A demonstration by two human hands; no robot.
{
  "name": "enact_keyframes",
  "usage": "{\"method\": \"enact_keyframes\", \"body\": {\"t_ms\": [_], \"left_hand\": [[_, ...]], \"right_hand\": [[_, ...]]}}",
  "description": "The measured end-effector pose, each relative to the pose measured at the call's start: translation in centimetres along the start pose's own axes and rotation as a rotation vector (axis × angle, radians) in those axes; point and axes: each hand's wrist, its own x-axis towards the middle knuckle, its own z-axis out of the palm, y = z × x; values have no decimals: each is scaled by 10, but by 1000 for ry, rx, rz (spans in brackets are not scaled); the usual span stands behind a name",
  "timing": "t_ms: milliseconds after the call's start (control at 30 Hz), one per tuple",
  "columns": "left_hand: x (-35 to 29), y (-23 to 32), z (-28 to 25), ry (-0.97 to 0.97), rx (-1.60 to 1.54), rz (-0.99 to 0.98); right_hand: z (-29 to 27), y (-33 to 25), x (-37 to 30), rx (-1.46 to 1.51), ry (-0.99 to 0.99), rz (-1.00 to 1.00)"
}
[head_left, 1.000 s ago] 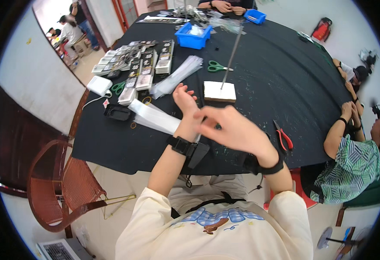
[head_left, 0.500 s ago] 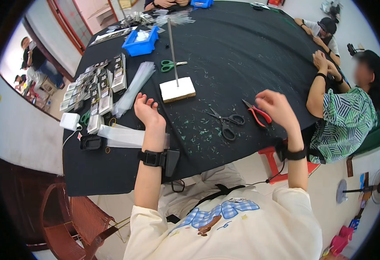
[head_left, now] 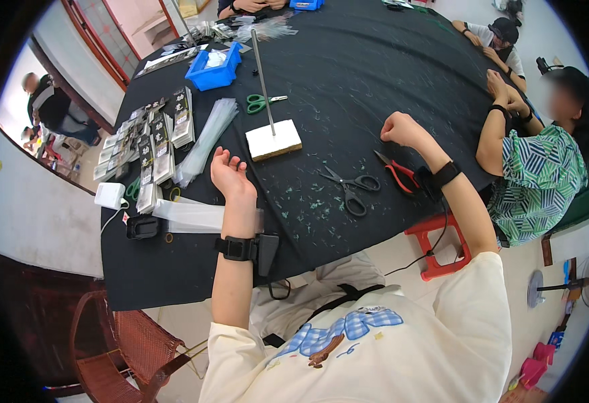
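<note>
My left hand (head_left: 232, 176) rests palm up over the table, beside a long clear plastic sleeve bundle (head_left: 208, 141). Its fingers are loosely curled and apart, and I see nothing in it. Out to the right, my right hand (head_left: 403, 129) is closed, fingertips tucked in; whatever it may hold is hidden. Below it lie red-handled pliers (head_left: 400, 176) and black scissors (head_left: 352, 190), neither touched. Between my hands and farther off, a thin metal rod (head_left: 262, 80) rises from a white block (head_left: 274, 140). Green-handled scissors (head_left: 262, 103) lie behind the block.
Packets with black headers (head_left: 163, 144) are stacked at left, near a white adapter (head_left: 110, 195) and small black tray (head_left: 142, 227). A blue bin (head_left: 214, 70) stands farther back. Green scraps dot the black cloth (head_left: 348, 101). A person in a patterned shirt (head_left: 539, 181) sits at right.
My right hand has moved away from me and to the left, from beside the pliers to beyond them, and its fingers have closed. My left hand has hardly moved.
</note>
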Motion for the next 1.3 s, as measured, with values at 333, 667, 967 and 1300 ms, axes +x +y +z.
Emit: {"method": "enact_keyframes", "body": {"t_ms": [333, 667, 967, 1300], "left_hand": [[3, -2, 0, -39, -7, -44], [5, -4, -2, -65, -12, -71], [5, -4, -3, -81, -11, -92], [6, -5, -3, -96, -13, -106]], "right_hand": [[2, 3, 7, 13, -169, 83], [-4, 5, 4, 95, -120, 32], [1, 4, 5, 87, -20, -102], [11, 1, 6, -6, -55, -207]]}}
